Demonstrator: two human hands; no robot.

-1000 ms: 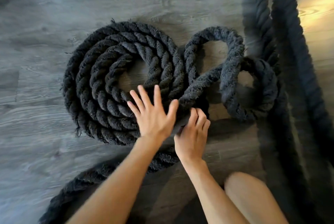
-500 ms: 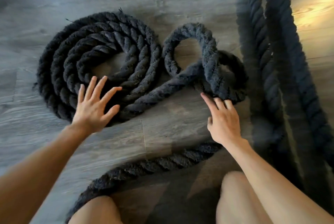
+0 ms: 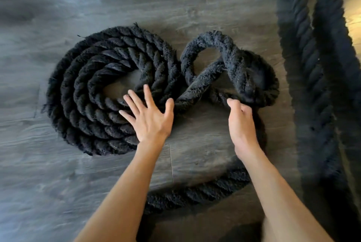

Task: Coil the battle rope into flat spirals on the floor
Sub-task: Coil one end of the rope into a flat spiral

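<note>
A: On the left hand [image 3: 151,122], how do the fingers [image 3: 147,96] lie?
B: Spread apart, flat on the spiral's [image 3: 78,95] near turns.
A: The right hand [image 3: 242,124]?
B: Its fingers [image 3: 232,104] curl onto the battle rope [image 3: 195,96] under the loose loops [image 3: 234,60], just beside the spiral. Everything lies on the grey floor [image 3: 58,183]; a tail [image 3: 195,195] passes under both forearms.

One flat spiral [image 3: 78,105], two loose loops [image 3: 214,36] (all one rope [image 3: 195,195]), one left hand [image 3: 150,120], one right hand [image 3: 242,122].
</note>
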